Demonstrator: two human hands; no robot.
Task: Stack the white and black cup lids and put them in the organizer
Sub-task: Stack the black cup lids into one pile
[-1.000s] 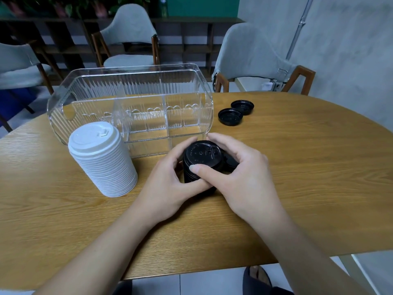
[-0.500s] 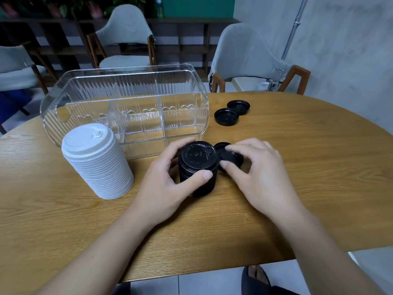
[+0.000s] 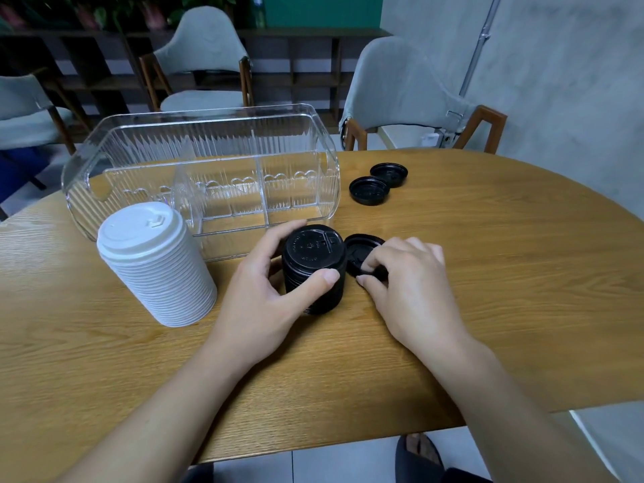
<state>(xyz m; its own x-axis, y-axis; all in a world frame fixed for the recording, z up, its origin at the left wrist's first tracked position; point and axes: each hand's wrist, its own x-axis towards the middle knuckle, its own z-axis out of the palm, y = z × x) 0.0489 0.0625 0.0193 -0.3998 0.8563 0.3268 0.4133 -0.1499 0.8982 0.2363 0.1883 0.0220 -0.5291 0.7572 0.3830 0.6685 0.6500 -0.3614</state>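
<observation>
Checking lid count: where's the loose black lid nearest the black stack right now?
In the head view, the loose black lid lies upside down on the table, right of the black stack in the left hand, with the right hand pinching its near edge.

Your left hand wraps the black lid stack, thumb across its front and fingers curled round the back, the stack standing upright on the wooden table. Just right of it, your right hand pinches the near rim of a single black lid that lies upside down, touching the stack's side. Left of your left hand stands the tall white lid stack. Beyond both hands sits the clear organizer, compartments bare. Further out past your right hand, two loose black lids lie side by side, overlapping slightly.
</observation>
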